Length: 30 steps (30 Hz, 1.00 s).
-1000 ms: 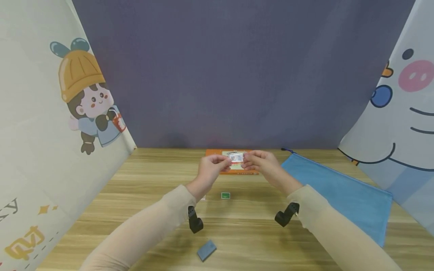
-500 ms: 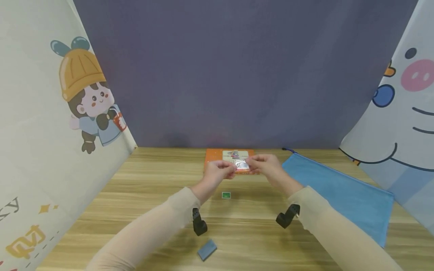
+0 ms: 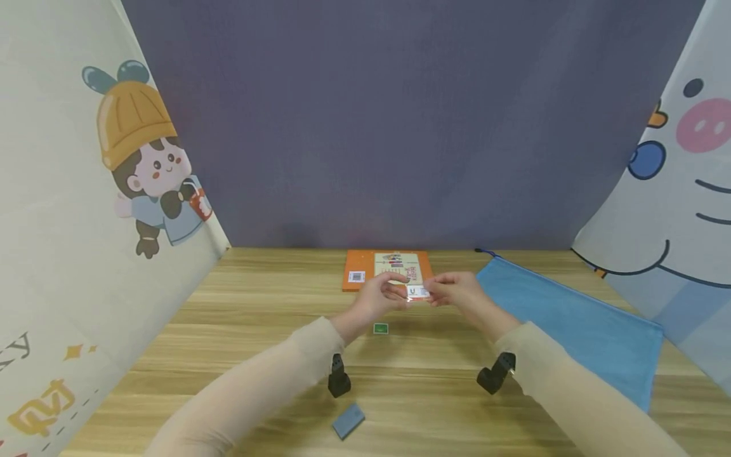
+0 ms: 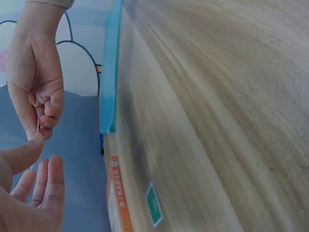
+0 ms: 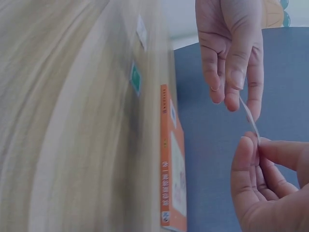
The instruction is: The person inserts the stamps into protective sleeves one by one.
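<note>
A small, thin white card (image 3: 418, 292) with a dark U-shaped mark is held above the table, just in front of the orange box (image 3: 358, 261). My left hand (image 3: 378, 298) pinches its left end, with several fingers held out straight in the left wrist view. At the right end, my right hand (image 3: 459, 293) grips it between thumb and fingertips. In the right wrist view the card (image 5: 251, 118) shows edge-on, slightly bent, between the two hands. A green card with a white border (image 3: 381, 329) lies on the table below them.
A flat blue drawstring pouch (image 3: 565, 324) lies at the right. Near the front is a small grey-blue block (image 3: 348, 421). Another white card (image 5: 141, 31) lies on the wooden table (image 3: 257, 317), hidden behind my left arm in the head view. A dark curtain (image 3: 365, 127) stands behind.
Both hands have moved down and a little to the right with the white card, which has tilted on the way. More of the orange box shows now.
</note>
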Tool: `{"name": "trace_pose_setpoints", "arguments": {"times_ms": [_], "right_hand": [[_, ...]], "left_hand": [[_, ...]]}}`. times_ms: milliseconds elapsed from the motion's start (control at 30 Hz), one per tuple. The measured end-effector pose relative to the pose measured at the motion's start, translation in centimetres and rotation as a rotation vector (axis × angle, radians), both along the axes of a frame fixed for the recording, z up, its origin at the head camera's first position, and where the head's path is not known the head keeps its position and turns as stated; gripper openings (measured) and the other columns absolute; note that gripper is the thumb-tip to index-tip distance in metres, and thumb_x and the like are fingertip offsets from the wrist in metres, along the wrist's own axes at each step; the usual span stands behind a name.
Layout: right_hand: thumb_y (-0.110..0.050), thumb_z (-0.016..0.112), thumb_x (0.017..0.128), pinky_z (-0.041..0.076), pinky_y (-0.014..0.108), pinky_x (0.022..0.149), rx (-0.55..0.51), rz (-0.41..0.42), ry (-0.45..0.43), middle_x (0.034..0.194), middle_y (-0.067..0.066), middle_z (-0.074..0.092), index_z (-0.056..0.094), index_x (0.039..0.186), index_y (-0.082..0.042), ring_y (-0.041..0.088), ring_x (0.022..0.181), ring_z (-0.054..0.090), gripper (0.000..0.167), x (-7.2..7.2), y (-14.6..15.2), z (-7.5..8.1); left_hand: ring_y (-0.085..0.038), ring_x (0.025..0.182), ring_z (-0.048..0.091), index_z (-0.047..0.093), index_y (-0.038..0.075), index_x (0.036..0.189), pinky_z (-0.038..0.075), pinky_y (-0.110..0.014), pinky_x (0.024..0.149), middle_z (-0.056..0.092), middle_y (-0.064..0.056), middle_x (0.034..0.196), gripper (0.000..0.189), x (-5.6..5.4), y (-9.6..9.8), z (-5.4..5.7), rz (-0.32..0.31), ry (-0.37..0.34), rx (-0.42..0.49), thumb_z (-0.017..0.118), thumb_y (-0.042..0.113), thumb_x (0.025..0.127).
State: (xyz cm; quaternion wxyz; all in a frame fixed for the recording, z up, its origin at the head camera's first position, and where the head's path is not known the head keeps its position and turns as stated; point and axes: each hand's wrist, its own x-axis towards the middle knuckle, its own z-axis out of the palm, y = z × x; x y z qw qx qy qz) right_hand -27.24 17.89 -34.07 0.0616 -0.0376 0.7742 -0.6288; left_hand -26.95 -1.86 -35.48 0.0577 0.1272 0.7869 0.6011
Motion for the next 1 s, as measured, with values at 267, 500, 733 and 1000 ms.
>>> {"name": "trace_pose_setpoints", "arguments": {"times_ms": [267, 500, 733, 1000], "right_hand": [[-0.006, 0.062, 0.094, 0.058, 0.023, 0.067, 0.007, 0.013, -0.024, 0.081, 0.002, 0.068, 0.059, 0.114, 0.016, 0.009, 0.069, 0.065, 0.03, 0.3, 0.8, -1.3], [-0.009, 0.063, 0.093, 0.057, 0.025, 0.07, 0.028, 0.023, -0.039, 0.081, 0.001, 0.068, 0.058, 0.116, 0.015, 0.009, 0.07, 0.064, 0.034, 0.3, 1.3, -2.3], [-0.003, 0.064, 0.091, 0.058, 0.025, 0.069, 0.035, 0.038, -0.05, 0.086, 0.006, 0.068, 0.055, 0.119, 0.017, 0.012, 0.072, 0.066, 0.035, 0.3, 1.7, -2.8], [0.002, 0.064, 0.088, 0.058, 0.025, 0.064, 0.084, 0.032, -0.101, 0.084, 0.009, 0.069, 0.056, 0.117, 0.017, 0.012, 0.069, 0.065, 0.033, 0.1, 2.0, -4.0]], "left_hand": [[-0.013, 0.077, 0.065, 0.066, 0.007, 0.113, 0.059, -0.03, 0.078, 0.069, -0.012, 0.092, 0.038, 0.2, 0.9, -0.8, -0.016, 0.03, -0.037, 0.077, -0.001, 0.078], [-0.022, 0.081, 0.067, 0.069, 0.006, 0.108, 0.058, -0.041, 0.084, 0.069, -0.011, 0.088, 0.032, 0.2, 1.4, -1.4, -0.023, 0.017, -0.08, 0.077, -0.003, 0.078], [-0.032, 0.086, 0.068, 0.069, 0.007, 0.105, 0.053, -0.028, 0.066, 0.07, -0.007, 0.082, 0.032, -0.4, 2.1, -2.1, -0.007, -0.013, -0.132, 0.079, -0.001, 0.076], [-0.021, 0.07, 0.067, 0.065, 0.001, 0.108, 0.058, -0.028, 0.061, 0.069, -0.01, 0.083, 0.037, -0.5, 2.9, -3.3, -0.033, -0.065, -0.157, 0.076, -0.009, 0.073]]}}
